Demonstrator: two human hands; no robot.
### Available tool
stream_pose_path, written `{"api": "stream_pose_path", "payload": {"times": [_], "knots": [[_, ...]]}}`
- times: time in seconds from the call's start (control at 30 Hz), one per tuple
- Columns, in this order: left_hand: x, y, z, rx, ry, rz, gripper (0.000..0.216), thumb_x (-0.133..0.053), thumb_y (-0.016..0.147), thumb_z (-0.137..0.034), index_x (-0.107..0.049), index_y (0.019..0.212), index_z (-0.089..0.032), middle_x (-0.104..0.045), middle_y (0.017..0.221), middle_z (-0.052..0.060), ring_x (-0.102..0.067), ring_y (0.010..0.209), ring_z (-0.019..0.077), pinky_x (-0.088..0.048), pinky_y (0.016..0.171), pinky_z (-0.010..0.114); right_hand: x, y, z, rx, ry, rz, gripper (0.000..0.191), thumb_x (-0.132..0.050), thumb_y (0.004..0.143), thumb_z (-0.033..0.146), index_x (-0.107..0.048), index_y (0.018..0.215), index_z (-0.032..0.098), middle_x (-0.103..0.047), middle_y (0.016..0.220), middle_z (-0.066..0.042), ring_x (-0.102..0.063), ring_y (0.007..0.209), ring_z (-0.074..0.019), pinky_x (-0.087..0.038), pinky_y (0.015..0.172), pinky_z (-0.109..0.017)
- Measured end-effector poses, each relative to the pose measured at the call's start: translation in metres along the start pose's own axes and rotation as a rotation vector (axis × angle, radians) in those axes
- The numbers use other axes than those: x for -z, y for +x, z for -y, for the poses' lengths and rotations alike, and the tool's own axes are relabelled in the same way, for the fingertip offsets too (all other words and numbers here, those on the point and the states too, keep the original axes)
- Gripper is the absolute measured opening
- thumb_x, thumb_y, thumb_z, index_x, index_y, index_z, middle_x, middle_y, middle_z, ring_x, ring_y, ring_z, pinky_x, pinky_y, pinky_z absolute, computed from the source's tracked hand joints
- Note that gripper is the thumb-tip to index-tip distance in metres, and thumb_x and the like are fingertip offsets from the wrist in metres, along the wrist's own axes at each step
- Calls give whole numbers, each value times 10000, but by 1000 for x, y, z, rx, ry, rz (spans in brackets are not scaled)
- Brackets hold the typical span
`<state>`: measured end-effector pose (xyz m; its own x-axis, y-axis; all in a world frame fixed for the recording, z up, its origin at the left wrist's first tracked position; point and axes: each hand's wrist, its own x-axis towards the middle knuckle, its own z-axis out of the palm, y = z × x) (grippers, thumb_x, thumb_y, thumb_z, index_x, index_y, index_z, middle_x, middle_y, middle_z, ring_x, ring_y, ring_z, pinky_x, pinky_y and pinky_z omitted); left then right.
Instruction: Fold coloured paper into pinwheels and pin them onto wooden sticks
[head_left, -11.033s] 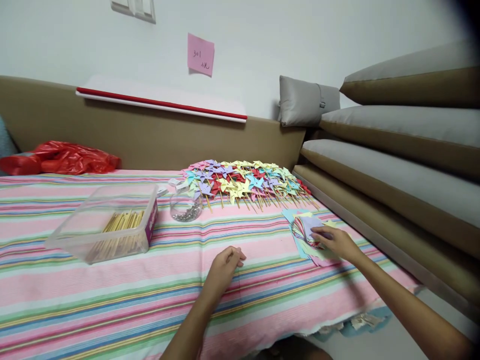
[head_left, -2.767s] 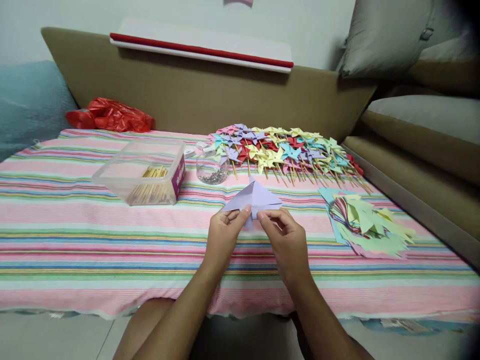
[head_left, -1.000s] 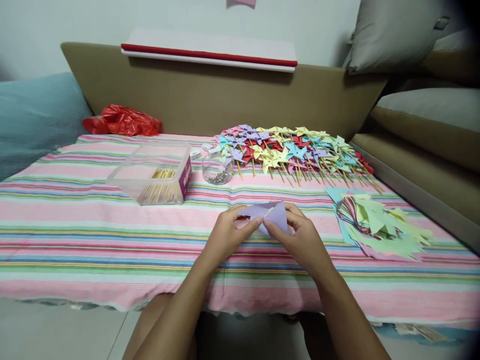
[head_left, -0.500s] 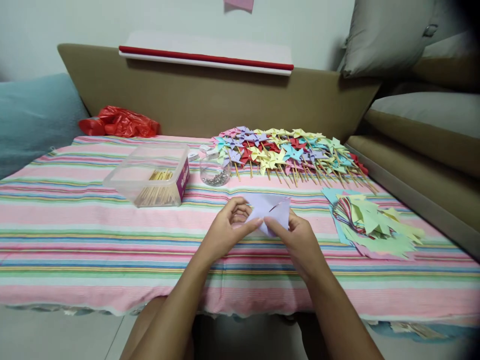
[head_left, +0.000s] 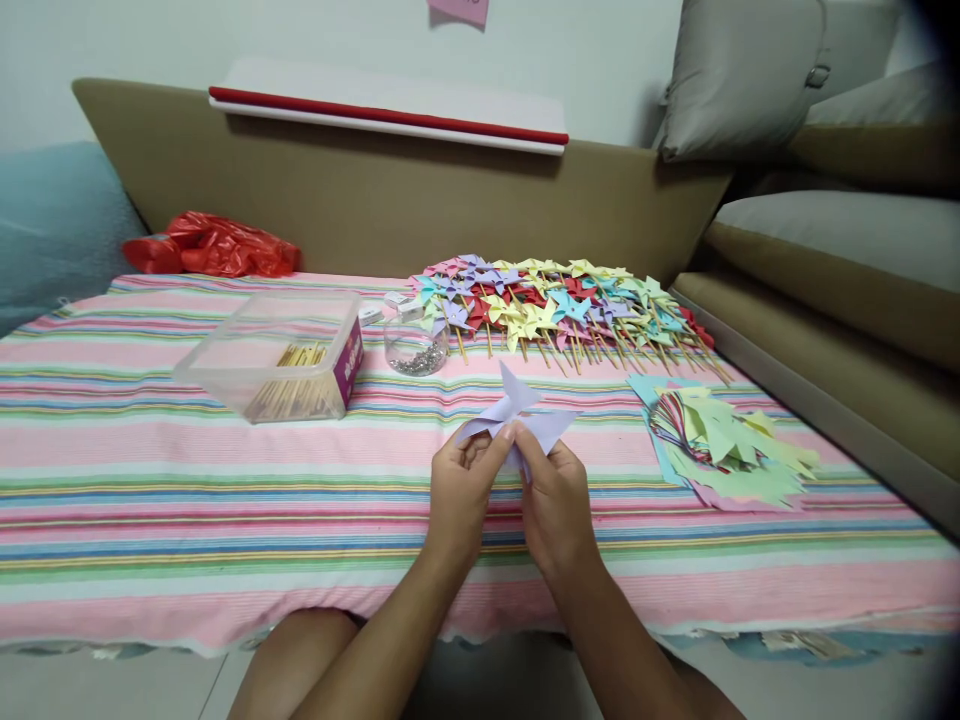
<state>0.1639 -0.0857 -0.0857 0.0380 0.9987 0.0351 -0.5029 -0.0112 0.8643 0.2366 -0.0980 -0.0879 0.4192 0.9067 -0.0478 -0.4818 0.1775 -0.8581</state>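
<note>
A lilac paper pinwheel (head_left: 551, 424), its blades partly folded inward, is held above the striped cloth. My left hand (head_left: 469, 480) grips its left side, thumb pressed near the centre. My right hand (head_left: 553, 490) is closed on the right side, and its thumb meets the left one at the middle. One blade points up and another sticks out to the right. The fingertips beneath the paper are mostly hidden.
Behind my hands stands a round clear tub (head_left: 416, 348) of small metal pins. To its left is a plastic box (head_left: 262, 375) of wooden sticks. Finished pinwheels (head_left: 570, 305) lie at the back right, cut paper pieces (head_left: 739, 450) nearer. A red plastic bag (head_left: 225, 245) is back left.
The lilac paper was nearly flat with a slit showing; its corners are now bent in toward the centre, forming blades. Both hands have come closer together. The view has shifted slightly right.
</note>
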Motion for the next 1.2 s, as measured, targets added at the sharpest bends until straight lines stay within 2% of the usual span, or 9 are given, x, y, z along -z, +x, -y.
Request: {"api": "stream_pose_path", "payload": {"times": [0.17,0.37,0.5,0.63,0.73,0.83,0.97,1.03,1.2], "knots": [[2,3,1,-14,-2,-41,250,-800,808,-348,-774,974,-163,-781,917,47,-709,944,203,-527,917,325,1,0,-4,52,-89,-6,335,-826,751,368,-729,1002,167,-766,1044,-59,-689,1052,-249,-538,937,-378],[9,10,-9,20,-79,6,263,-809,794,-371,-778,945,-158,-776,918,48,-703,899,201,-523,861,311,2,0,6,40,-84,47,364,-788,804,438,-680,1048,191,-743,1061,-57,-693,1033,-227,-544,924,-357],[18,16,-18,87,-119,26,296,-858,729,-389,-771,863,-140,-761,857,50,-681,803,170,-517,765,275,6,4,19,22,-15,51,483,-651,883,566,-581,1228,236,-719,1085,-57,-705,1016,-215,-566,871,-352],[23,20,-22,129,-125,17,325,-865,722,-375,-767,927,-142,-756,849,45,-654,728,144,-503,691,253,13,7,28,113,-98,105,692,-691,875,499,-381,1454,280,-727,1162,-63,-697,1072,-216,-534,968,-409],[23,20,-21,124,-134,37,314,-845,751,-365,-759,952,-139,-764,880,55,-659,740,147,-506,690,250,20,8,30,202,-212,138,687,-660,910,462,-331,1486,283,-709,1245,-98,-661,1162,-234,-497,1025,-471],[23,20,-20,105,-122,47,294,-835,761,-372,-756,913,-133,-762,835,48,-654,707,140,-497,673,239,27,9,34,370,-385,142,553,-582,966,391,-363,1466,302,-639,1346,-121,-624,1226,-250,-490,1033,-510],[24,21,-21,64,-80,25,305,-836,758,-384,-756,919,-138,-768,842,47,-672,737,151,-503,716,247,35,8,42,914,-925,259,427,-590,933,181,-558,1319,362,-461,1504,-93,-463,1394,-296,-420,1092,-546],[25,22,-21,63,-62,25,312,-838,753,-399,-752,902,-139,-764,825,46,-671,725,154,-505,724,258,38,9,43,1117,-1167,352,377,-631,901,143,-645,1200,372,-381,1558,-61,-389,1439,-331,-367,1123,-576],[23,20,-20,82,-43,62,351,-838,749,-423,-753,938,-140,-758,828,51,-663,717,159,-503,734,269,42,13,35,1237,-1318,421,262,-730,870,214,-683,1077,367,-320,1602,-17,-379,1424,-371,-387,1088,-596]]}}
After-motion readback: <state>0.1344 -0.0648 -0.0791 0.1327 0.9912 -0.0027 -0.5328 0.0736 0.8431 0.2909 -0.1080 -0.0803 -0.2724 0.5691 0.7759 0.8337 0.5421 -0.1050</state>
